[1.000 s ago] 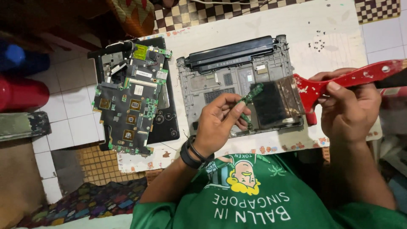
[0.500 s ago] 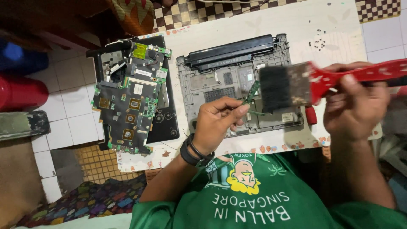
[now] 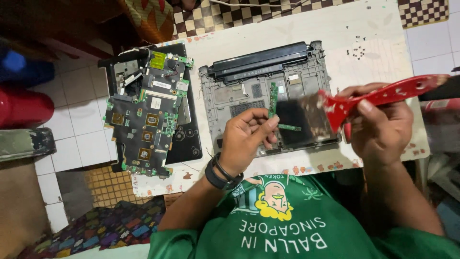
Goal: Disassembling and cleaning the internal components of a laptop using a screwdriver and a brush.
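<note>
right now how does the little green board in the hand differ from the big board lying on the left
The small green board is a thin L-shaped strip, pinched in the left hand above the grey laptop base. The large motherboard is broad, crowded with chips and connectors, and rests untouched on a black panel. The right hand holds a red-handled brush beside the small board, well away from the large one. Both are green circuit boards.

bare mat [image 3: 373, 33] at 1 o'clock gives free passage; the motherboard [image 3: 146, 115] blocks 9 o'clock, the laptop chassis [image 3: 249, 91] the centre.
</note>
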